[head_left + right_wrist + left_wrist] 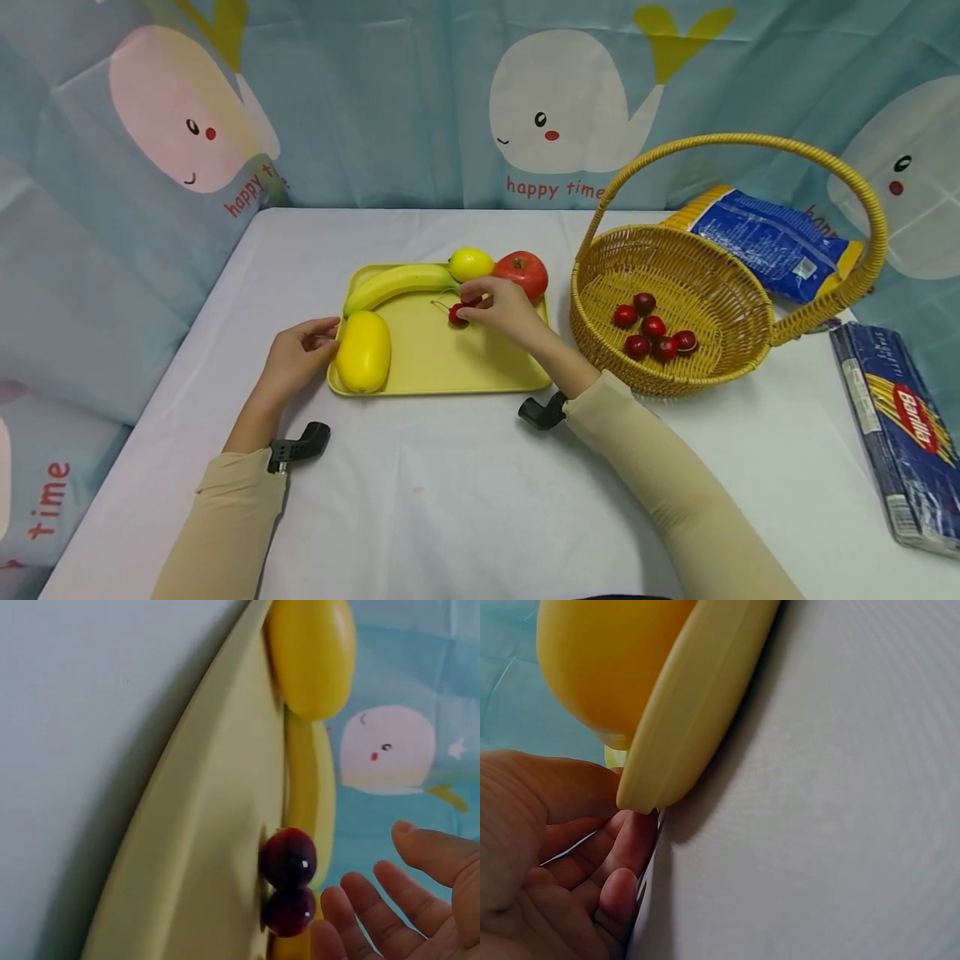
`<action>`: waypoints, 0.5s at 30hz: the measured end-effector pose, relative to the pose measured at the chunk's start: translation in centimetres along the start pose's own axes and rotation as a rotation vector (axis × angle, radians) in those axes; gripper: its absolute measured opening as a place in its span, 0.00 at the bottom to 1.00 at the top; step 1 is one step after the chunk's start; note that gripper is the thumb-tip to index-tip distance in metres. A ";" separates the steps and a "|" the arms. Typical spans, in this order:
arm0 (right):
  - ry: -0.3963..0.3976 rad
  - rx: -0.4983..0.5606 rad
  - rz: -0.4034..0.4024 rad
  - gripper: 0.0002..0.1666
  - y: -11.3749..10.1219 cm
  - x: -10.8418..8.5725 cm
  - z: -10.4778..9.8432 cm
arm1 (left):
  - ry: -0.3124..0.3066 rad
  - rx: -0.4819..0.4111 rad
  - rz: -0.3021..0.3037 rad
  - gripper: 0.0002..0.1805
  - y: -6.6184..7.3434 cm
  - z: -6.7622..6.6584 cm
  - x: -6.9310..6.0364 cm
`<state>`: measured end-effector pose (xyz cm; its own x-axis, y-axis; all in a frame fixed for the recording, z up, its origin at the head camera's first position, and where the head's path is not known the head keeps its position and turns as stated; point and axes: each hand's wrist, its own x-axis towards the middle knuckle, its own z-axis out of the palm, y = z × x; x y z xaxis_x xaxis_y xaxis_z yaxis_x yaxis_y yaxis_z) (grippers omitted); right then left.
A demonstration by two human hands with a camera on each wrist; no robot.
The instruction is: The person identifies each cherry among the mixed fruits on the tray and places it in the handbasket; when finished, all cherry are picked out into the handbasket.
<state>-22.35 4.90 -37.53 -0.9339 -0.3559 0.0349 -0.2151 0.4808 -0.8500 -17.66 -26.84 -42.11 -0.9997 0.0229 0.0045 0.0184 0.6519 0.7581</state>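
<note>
A yellow tray [442, 362] lies on the white table. At its left edge, my left hand [300, 358] pinches the rim between thumb and fingers, beside an oblong yellow fruit [363, 352]. Over the tray's right half hovers my right hand [510, 312], its fingers loosely bent and apart from the cherries in the right wrist view. Two dark red cherries [289, 859] lie on the tray just past those fingertips; in the head view the hand partly covers the cherries [457, 315]. A banana [401, 283], a lemon [471, 264] and a red apple [522, 273] line the tray's back.
Right of the tray stands a wicker basket [675, 385] with a tall arched handle, holding several cherries [653, 326]. Behind it leans a blue and yellow bag [772, 242]. A blue pasta pack [900, 425] lies at the far right. A whale-print curtain [420, 108] hangs behind the table.
</note>
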 end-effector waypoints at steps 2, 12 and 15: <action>-0.007 -0.028 0.016 0.21 0.1 0.3 0.2 | 0.000 0.003 0.001 0.22 0.0 0.0 0.0; -0.024 -0.200 0.059 0.19 0.2 1.1 0.7 | -0.003 0.001 0.003 0.22 0.0 0.0 0.1; -0.045 -0.242 0.085 0.20 0.1 1.3 0.9 | -0.002 -0.002 -0.003 0.22 0.0 0.0 0.0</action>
<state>-23.36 3.79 -38.02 -0.9390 -0.3387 -0.0595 -0.2034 0.6865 -0.6981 -17.65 -26.83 -42.08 -0.9998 0.0222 0.0007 0.0150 0.6506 0.7592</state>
